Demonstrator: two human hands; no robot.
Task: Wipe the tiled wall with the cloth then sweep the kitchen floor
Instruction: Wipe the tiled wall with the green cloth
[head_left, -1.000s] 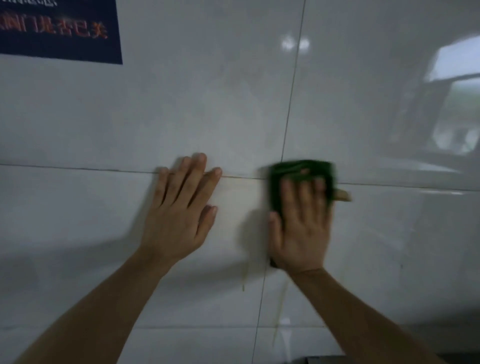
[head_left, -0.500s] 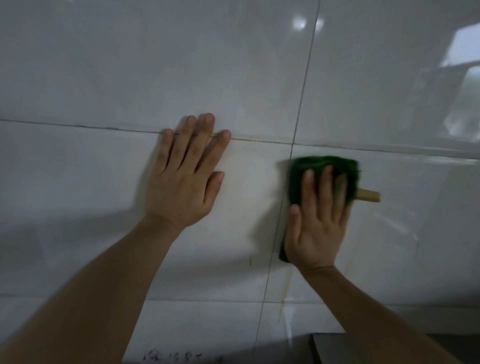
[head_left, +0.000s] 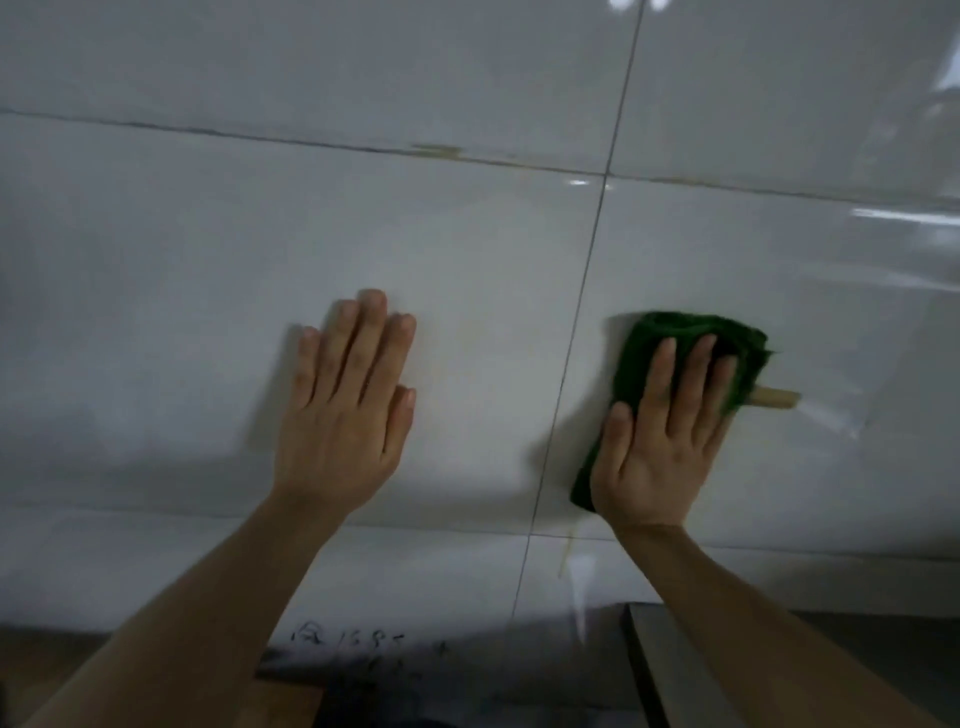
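The glossy white tiled wall (head_left: 467, 249) fills the view, with dark grout lines crossing it. My right hand (head_left: 660, 436) lies flat on a folded dark green cloth (head_left: 691, 332), pressing it against the tile just right of the vertical grout line. The cloth's top edge and left side show around my fingers. A small tan stub (head_left: 776, 399) sticks out from under the cloth on the right. My left hand (head_left: 348, 405) rests flat on the wall to the left, fingers together, holding nothing. Yellowish drips (head_left: 566, 556) run below the cloth.
A yellowish stain (head_left: 436, 150) sits on the horizontal grout line above. Handwritten marks (head_left: 343, 636) show on the lowest tile. A grey metal edge (head_left: 649, 665) rises at the bottom right, and a brown surface (head_left: 47, 665) lies at the bottom left.
Both hands have slid down the wall from the horizontal grout line, the right one dragging the cloth downward. The view has tilted down, so the blue sign has left the frame.
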